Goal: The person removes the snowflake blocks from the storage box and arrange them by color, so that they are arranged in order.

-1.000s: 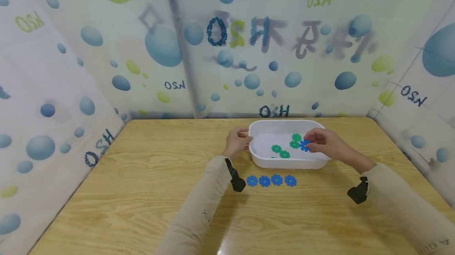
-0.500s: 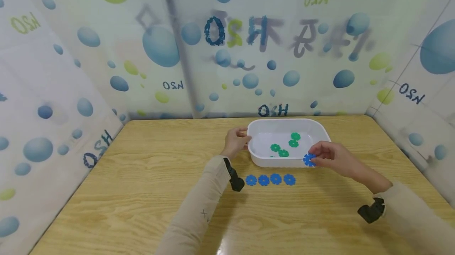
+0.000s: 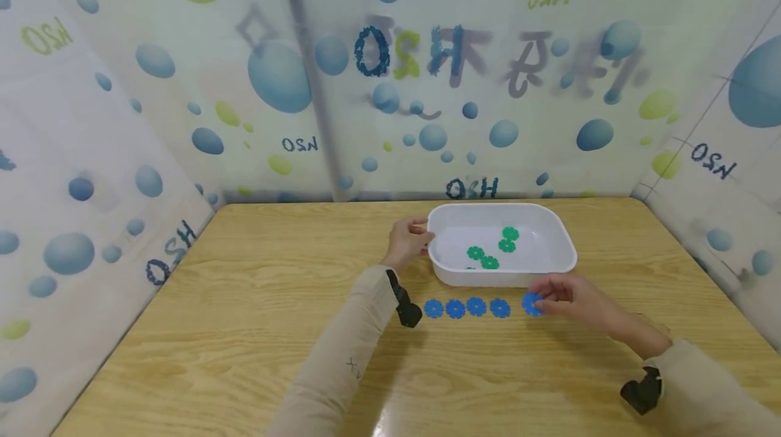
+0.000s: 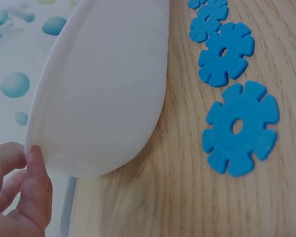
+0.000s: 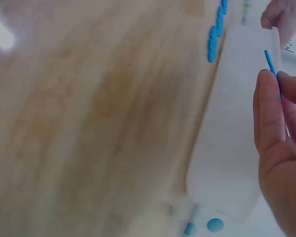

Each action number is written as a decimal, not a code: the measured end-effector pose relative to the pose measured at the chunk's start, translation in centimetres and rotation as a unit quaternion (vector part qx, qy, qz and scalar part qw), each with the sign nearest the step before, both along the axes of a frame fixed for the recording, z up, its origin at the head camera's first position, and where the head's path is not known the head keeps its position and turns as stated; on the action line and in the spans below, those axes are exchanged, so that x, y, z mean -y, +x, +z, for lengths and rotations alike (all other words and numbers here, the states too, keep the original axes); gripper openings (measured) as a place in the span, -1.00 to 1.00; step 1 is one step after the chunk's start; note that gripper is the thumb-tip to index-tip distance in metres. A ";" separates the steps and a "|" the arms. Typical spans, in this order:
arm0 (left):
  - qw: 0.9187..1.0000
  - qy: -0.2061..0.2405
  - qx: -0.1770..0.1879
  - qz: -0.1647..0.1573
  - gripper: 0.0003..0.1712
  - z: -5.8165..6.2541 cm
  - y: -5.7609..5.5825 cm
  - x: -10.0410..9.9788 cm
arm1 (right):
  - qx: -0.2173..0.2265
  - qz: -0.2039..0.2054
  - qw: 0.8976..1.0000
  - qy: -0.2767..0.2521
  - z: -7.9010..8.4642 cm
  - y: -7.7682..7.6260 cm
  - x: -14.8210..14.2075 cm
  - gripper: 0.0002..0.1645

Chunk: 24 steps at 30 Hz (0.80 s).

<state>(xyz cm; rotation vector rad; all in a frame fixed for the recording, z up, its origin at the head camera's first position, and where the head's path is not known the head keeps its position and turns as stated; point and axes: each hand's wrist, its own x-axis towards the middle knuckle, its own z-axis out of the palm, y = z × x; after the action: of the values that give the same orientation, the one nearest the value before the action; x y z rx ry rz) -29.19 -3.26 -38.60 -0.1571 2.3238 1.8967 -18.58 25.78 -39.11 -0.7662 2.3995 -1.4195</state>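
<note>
Between thumb and fingers my right hand pinches a blue notched disc, in front of the white tub's near right side. In the right wrist view that blue disc is seen edge-on. My left hand grips the left end of the white tub; in the left wrist view its thumb and fingers pinch the rim. Several blue discs lie in a row on the table before the tub, left of the held one. Inside the tub are several green notched discs.
The wooden table reaches back to a patterned curtain wall, with more curtain on both sides. Black wrist cameras sit on both sleeves.
My right hand has lifted a blue disc out of the tub, over its near rim, and brought it down toward the right end of the row. The left hand stays on the tub.
</note>
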 end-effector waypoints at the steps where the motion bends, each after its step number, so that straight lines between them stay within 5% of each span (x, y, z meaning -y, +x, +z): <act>1: 1.000 -0.001 0.001 0.000 -0.57 0.0 0.0 0.0 | 0.003 0.004 1.000 -0.001 -0.3 0.0 0.0 -0.71; 24: 1.000 -0.004 -0.003 -0.008 -0.56 0.0 -0.1 0.1 | -0.011 -0.105 0.990 0.099 -2.5 -0.6 1.3 -0.80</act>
<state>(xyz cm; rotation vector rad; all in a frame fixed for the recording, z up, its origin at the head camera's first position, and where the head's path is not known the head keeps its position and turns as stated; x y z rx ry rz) -29.31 -3.33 -38.58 -0.1333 2.3302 1.8832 -19.19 24.50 -41.58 -0.4962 2.6534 -1.2228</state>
